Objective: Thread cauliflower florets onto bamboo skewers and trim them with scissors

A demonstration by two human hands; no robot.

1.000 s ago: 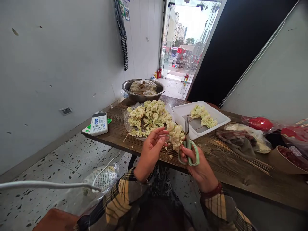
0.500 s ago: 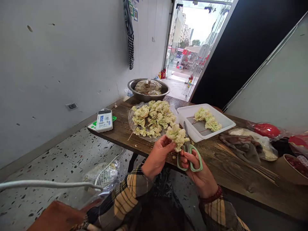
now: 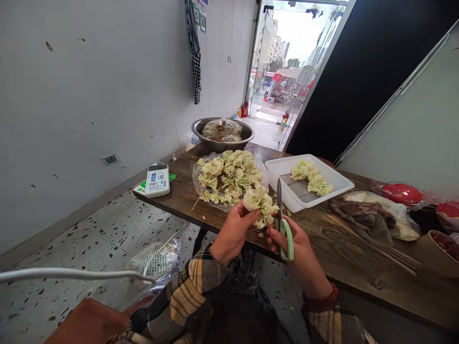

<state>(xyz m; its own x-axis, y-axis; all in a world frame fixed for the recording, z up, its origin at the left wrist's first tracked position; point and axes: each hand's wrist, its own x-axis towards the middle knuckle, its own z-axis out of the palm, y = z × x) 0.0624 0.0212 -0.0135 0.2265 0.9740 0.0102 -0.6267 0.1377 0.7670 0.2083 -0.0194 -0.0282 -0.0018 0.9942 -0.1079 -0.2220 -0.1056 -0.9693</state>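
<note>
Closed around a cauliflower floret [image 3: 261,204], my left hand [image 3: 233,234] holds it above the table's near edge. My right hand [image 3: 296,246] grips green-handled scissors [image 3: 286,238], whose blades point up beside the floret. Its fingertips are close under the floret, near a thin stick that is mostly hidden. Just behind my hands, a pile of cauliflower florets [image 3: 233,174] lies on a clear plastic bag, with some thin sticks across it. A white tray [image 3: 296,203] at the right holds a few florets [image 3: 311,179] with skewers.
A steel basin [image 3: 204,140] with bagged contents stands at the far end of the wooden table [image 3: 322,258]. A white device [image 3: 158,180] sits at the left corner. Bamboo skewers [image 3: 380,248], a cloth [image 3: 362,220] and a paper tub [image 3: 435,253] lie at the right.
The scissors have turned more upright in my right hand, their handles now seen edge-on. The floret has shifted slightly left and tilted in my left hand.
</note>
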